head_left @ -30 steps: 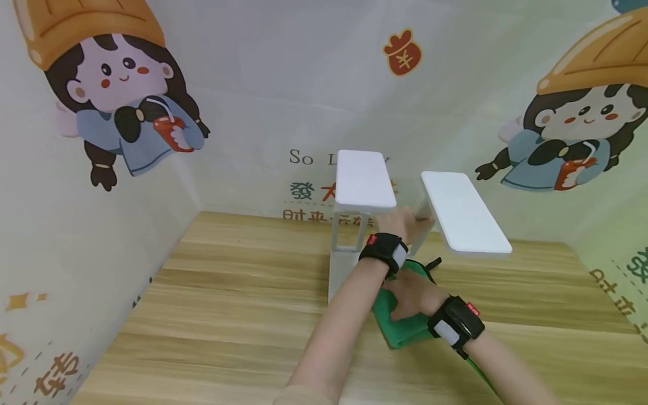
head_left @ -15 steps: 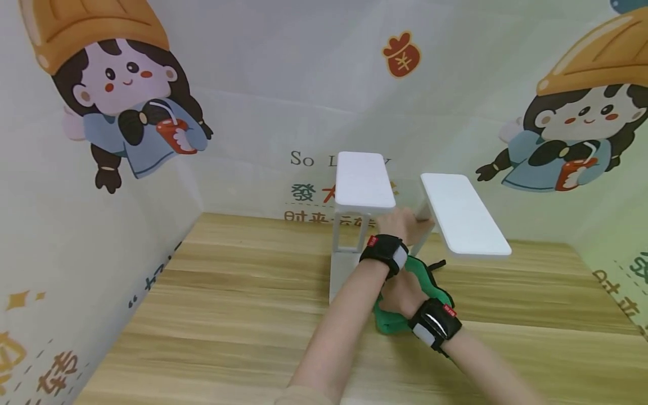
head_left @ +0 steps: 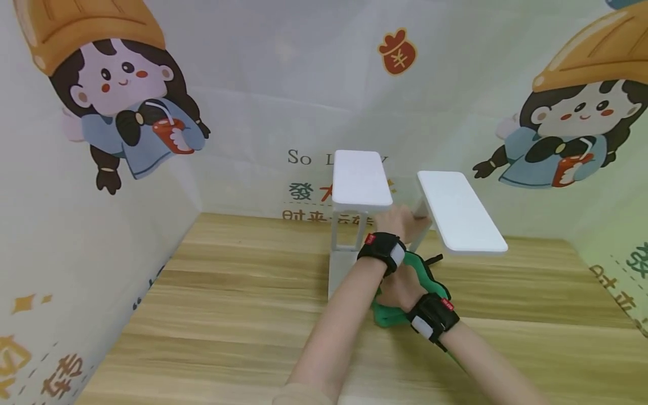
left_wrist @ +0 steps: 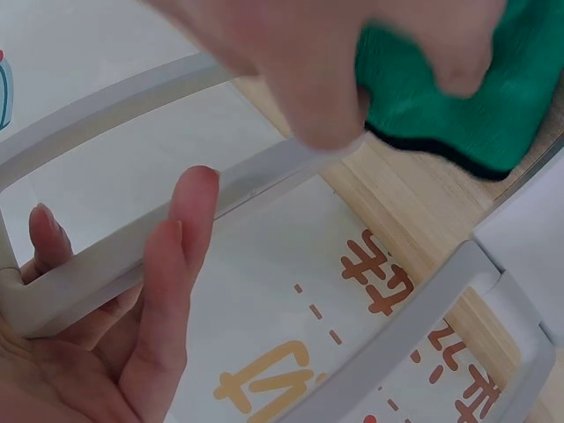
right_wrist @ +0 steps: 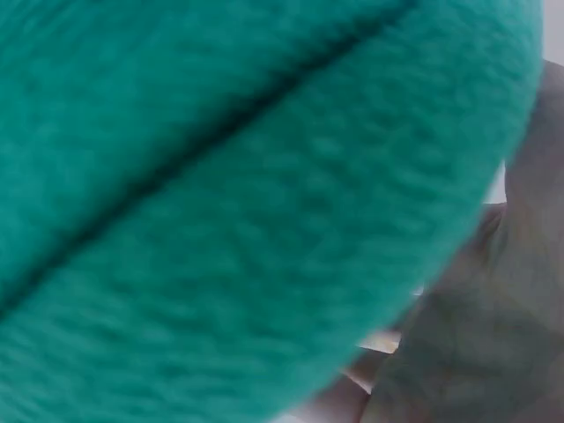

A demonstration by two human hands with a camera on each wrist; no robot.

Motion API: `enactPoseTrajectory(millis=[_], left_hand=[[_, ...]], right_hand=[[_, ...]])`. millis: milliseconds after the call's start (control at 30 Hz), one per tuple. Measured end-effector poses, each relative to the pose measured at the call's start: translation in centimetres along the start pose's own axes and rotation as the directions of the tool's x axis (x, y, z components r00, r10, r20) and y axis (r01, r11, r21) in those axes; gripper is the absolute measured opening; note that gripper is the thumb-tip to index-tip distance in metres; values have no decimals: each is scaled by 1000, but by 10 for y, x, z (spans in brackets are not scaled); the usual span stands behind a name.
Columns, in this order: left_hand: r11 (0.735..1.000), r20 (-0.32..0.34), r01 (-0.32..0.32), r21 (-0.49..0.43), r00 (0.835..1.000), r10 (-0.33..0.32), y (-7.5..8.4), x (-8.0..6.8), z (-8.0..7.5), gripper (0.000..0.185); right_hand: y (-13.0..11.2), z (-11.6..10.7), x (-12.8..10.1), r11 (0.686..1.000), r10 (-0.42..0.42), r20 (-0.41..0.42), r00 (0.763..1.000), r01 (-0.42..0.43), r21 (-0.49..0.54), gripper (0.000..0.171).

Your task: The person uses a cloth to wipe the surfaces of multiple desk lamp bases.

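Note:
A grey stand with two white flat plates stands on the table; its right plate (head_left: pixel 463 211) is tilted and its left plate (head_left: pixel 360 177) rises from an open frame. My left hand (head_left: pixel 402 222) grips a bar of the grey frame (left_wrist: pixel 84 282) behind the plates, fingers on one side and thumb on the other in the left wrist view. My right hand (head_left: pixel 402 287) holds a folded green cloth (head_left: pixel 390 316) with black edging, just below the left wrist. In the left wrist view its fingers (left_wrist: pixel 322 97) press at the same bar. Green cloth fills most of the right wrist view.
The wooden table (head_left: pixel 228 304) spreads around the stand. A printed cloth backdrop (head_left: pixel 263 73) with cartoon figures hangs behind and at both sides. The stand's pale base (head_left: pixel 341 270) lies left of the forearms. Both wrists carry black straps.
My right hand has moved slightly left and closed more tightly over the cloth, which now bunches up beneath it. My left hand keeps its grip on the frame.

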State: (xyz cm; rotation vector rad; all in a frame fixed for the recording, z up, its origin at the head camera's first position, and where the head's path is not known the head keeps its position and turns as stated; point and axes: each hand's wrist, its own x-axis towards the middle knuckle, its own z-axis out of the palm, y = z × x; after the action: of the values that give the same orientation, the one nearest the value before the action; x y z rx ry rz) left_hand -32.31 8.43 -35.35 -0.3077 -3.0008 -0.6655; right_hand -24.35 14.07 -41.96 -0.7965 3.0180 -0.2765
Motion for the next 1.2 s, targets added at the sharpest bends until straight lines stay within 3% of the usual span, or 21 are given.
enactPoseTrajectory(millis=[33,133,233,367,467,600,733,900,967,1133,1200], left_hand=[[1000,-1,3,-4,1000,-3,0,0,0,60],[1000,5,17,-9,1000,-17,-1,0,0,60],[1000,18,16,-7,1000,-16,0,1,0,60],[1000,30,23,4,999,-23,2,2,0,61],[1000,22,25,10,999,-25,4,3,0,60],[1000,14,19,16,1000,-19,5,3,2,61],[999,17,29,29,999,-30,4,2,3,63],[999,32,33,18,999,-33,4,0,4,63],[1000,35,24,9,999,-24,4,0,4,63],[1000,21,26,17,999,-26,5,1,3,65],[999,19,37,27,999,-37,4,1,3,66]], right_hand=[[0,0,-4,999,-6,-51,999,5,-34,18],[0,-1,-17,999,33,30,999,-32,-16,46],[4,-2,-33,998,54,70,996,-55,12,54],[16,0,-51,1000,1,22,1000,-1,18,54],[26,2,-62,997,-66,-59,996,64,-45,51],[34,4,-72,984,-110,-137,984,89,-153,47],[33,7,-71,973,-170,-140,975,144,-180,46],[37,10,-70,935,-299,-124,946,265,-236,49],[43,9,-73,932,-299,-128,946,261,-250,49],[58,0,-76,971,-208,-87,974,195,-142,50],[58,-2,-74,963,-226,-79,971,210,-166,50]])
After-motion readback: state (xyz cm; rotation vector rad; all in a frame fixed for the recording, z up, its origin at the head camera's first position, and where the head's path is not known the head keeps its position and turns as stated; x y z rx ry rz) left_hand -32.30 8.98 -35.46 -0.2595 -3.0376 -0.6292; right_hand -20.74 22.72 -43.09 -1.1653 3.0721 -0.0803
